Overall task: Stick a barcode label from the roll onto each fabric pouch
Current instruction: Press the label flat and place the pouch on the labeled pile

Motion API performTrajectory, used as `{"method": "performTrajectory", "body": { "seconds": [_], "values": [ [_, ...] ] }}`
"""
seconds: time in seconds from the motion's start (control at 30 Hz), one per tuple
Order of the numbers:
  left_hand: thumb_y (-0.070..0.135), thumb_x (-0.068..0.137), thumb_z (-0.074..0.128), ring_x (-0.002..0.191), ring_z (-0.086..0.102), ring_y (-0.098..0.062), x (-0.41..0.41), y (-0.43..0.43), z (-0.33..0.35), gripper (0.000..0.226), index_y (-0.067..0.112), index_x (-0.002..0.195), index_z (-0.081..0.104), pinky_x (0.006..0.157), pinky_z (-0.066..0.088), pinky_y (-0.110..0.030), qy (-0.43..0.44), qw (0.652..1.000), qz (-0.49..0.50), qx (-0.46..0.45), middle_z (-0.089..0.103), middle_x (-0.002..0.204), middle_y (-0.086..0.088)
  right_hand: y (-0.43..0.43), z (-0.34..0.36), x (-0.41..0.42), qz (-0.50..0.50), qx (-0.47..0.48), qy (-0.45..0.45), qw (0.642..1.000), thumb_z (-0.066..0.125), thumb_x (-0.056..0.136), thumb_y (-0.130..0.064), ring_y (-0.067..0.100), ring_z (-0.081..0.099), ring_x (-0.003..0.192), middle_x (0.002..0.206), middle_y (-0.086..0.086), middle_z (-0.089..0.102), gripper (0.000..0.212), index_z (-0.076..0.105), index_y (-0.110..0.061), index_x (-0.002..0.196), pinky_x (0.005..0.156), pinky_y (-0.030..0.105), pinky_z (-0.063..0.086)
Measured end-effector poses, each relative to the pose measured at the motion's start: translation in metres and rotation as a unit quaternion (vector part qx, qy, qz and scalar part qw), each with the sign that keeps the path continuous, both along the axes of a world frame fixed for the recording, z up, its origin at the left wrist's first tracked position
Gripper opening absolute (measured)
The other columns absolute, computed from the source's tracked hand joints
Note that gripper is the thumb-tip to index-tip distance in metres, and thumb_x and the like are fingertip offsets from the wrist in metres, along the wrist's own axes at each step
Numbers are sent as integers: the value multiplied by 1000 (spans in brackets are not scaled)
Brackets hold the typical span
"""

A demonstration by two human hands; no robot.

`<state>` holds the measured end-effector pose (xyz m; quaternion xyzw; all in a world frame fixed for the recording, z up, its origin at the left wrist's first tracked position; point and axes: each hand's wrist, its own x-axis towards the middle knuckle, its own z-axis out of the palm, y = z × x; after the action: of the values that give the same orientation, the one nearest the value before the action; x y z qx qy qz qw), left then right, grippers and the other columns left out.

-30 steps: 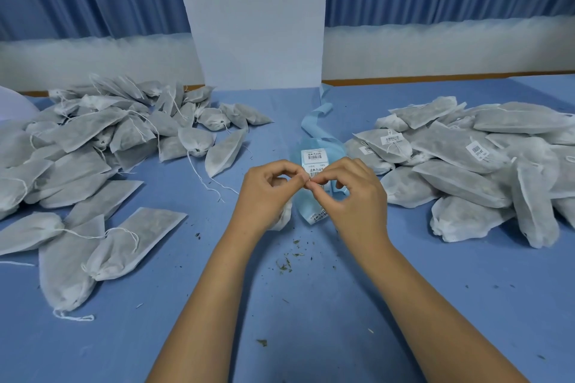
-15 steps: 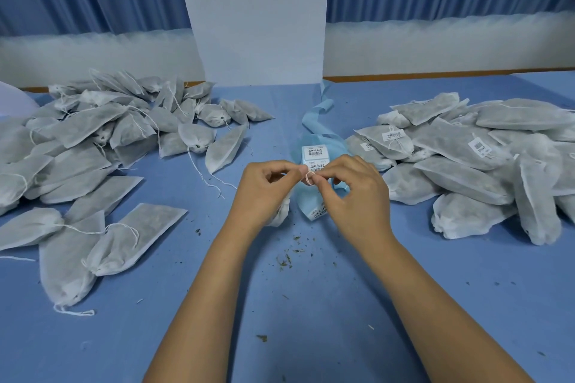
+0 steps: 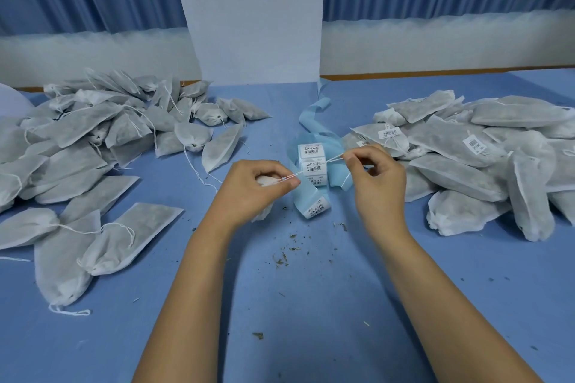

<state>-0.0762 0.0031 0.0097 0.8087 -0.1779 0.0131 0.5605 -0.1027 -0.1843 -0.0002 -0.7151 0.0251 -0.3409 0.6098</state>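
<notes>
While the left hand grips a pouch and the right hand pinches its string taut, closing looks in hand; next, a label off the roll

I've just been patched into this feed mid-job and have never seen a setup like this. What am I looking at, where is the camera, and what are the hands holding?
There is no machine here. These are a person's two bare hands, filmed by one wide-angle camera worn on their head and looking down at a blue table. The left hand grips a pouch. The right hand pinches its drawstring, which is stretched taut between the hands. Behind the string lies the label roll on its blue backing. The left pile shows no labels, while some pouches in the right pile carry barcode labels. Dry crumbs dot the table.
</notes>
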Motion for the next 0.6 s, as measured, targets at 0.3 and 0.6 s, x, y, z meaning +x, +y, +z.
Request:
{"method": "performTrajectory", "body": {
  "seconds": [0.3,0.6],
  "values": [
    [30,93,64,82,66,-21,9,10,-4,9,24,90,71,75,49,-31,-2,999,47,21,73,89,-1,8,4,-5,-9,144,-17,989,62,88,-7,2,50,64,65,-15,59,20,66,-20,73,64,13,39],
    [34,105,36,102,70,-21,7,0,2,35,12,112,63,81,57,-31,129,940,15,-315,74,107,-3,48,-9,-19,122,-232,-101,960,70,80,-7,17,50,100,104,5,57,3,72,-7,77,87,20,37]
  ]
}}
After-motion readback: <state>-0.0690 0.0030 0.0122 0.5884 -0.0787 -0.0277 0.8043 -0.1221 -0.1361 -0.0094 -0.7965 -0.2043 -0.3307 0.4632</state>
